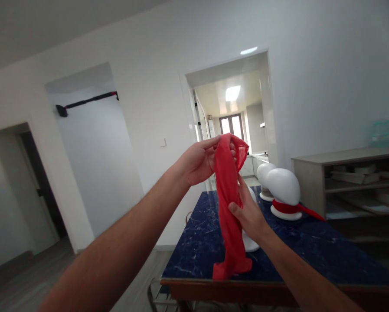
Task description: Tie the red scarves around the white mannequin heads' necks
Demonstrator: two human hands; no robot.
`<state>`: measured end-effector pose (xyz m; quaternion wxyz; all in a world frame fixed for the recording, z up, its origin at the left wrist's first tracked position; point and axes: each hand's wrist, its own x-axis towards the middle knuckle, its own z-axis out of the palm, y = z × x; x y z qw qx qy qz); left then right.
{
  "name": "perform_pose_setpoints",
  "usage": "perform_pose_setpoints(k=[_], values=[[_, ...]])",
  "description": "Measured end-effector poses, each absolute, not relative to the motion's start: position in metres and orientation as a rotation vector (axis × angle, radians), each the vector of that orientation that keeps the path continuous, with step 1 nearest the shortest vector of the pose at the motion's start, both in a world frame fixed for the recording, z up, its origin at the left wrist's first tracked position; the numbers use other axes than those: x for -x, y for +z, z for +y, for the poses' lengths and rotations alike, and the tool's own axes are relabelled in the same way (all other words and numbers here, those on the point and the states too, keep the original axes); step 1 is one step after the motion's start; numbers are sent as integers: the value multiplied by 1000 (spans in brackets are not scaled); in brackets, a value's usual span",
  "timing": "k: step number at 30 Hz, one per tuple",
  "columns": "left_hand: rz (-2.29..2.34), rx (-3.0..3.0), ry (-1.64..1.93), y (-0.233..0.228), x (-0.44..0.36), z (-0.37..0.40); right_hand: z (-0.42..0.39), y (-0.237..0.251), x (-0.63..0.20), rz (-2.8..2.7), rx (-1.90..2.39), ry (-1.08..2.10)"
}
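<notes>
A folded red scarf [227, 184] hangs in front of me as a long strip, its lower end reaching the table's near edge. My left hand [204, 161] grips its top, the thumb in front and the fingers behind the cloth. Lower down, my right hand [249, 213] is closed on the scarf's right side, thumb in front. A pointed flap of cloth sticks out to the right at the top. Behind the scarf stands a white mannequin head, mostly hidden; its round base [251, 243] shows.
On the blue marbled table [194, 242] stand two more white mannequin heads; the nearer head [283, 186] has a red scarf [286, 208] round its neck. A grey shelf unit [308, 184] is at the right. A metal-framed seat [152, 294] stands under the table's front edge.
</notes>
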<state>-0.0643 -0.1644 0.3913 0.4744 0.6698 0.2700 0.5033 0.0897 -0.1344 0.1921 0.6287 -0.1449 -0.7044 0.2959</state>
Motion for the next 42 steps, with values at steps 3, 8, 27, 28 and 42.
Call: perform_pose_setpoints(k=[3,8,27,28,42], values=[[531,-1570,1123,385,36,-168,-145,191,-96,-1603,261,849],[380,-1421,1102,371,11,-164,-162,177,-122,-1618,283,1336],[346,-793,1582,317,87,-6,-1,183,-252,-1067,128,1758],[370,-751,1614,311,93,4,12,185,-246,-1008,129,1735],[644,-172,1857,123,124,16,58,75,-171,-559,802,1834]])
